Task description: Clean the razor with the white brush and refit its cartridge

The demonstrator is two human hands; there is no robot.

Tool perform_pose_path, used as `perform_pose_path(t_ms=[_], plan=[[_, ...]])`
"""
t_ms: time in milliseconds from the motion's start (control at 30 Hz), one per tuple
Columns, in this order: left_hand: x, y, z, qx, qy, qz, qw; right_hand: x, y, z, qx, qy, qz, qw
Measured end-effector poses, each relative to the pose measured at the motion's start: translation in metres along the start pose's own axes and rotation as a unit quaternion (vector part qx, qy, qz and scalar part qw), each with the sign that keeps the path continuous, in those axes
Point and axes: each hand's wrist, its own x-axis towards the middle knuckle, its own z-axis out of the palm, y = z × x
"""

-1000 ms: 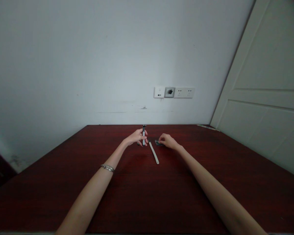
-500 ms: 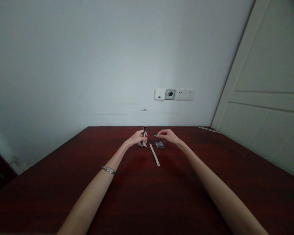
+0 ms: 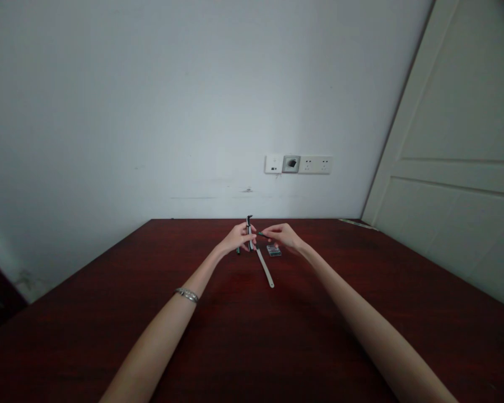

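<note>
My left hand (image 3: 237, 239) is closed around a slim white tool with a black bent top (image 3: 250, 232), which it holds upright above the table. Between the thumb and fingers of my right hand (image 3: 284, 235) is a small, thin dark-green piece (image 3: 261, 234), its kind too small to make out. This piece points left, close to the white tool; I cannot tell whether they touch. Below and between my hands lies a long, flat white strip (image 3: 265, 268) with a dark far end. A small clear plastic case (image 3: 273, 251) sits under my right hand.
A small green and dark item (image 3: 238, 251) lies beside my left hand, partly hidden. The dark red table (image 3: 252, 347) reaches back to a white wall with socket plates (image 3: 315, 164). A pale flat strip (image 3: 358, 224) lies at the far right edge, near a panelled door (image 3: 453, 179).
My right hand has moved left with the dark-green piece, bringing it close to the white tool. My left hand has shifted slightly right, still holding the tool.
</note>
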Motion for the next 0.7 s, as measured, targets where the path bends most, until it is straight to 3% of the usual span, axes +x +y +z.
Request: perform_pose_path(t_ms=[267,567,700], plan=[[0.001,0.001,0.002,-0.015,0.007,0.0,1.0,-0.004,-0.005,0.012,0.067,-0.015,0.03,0.997],[0.0,0.004,0.004,-0.005,-0.018,-0.001,1.0,0.005,0.005,0.006,0.139,0.007,0.127,0.982],[-0.001,0.004,0.004,-0.006,-0.018,-0.001,1.0,0.008,0.01,0.004,0.169,-0.014,0.146,0.975]])
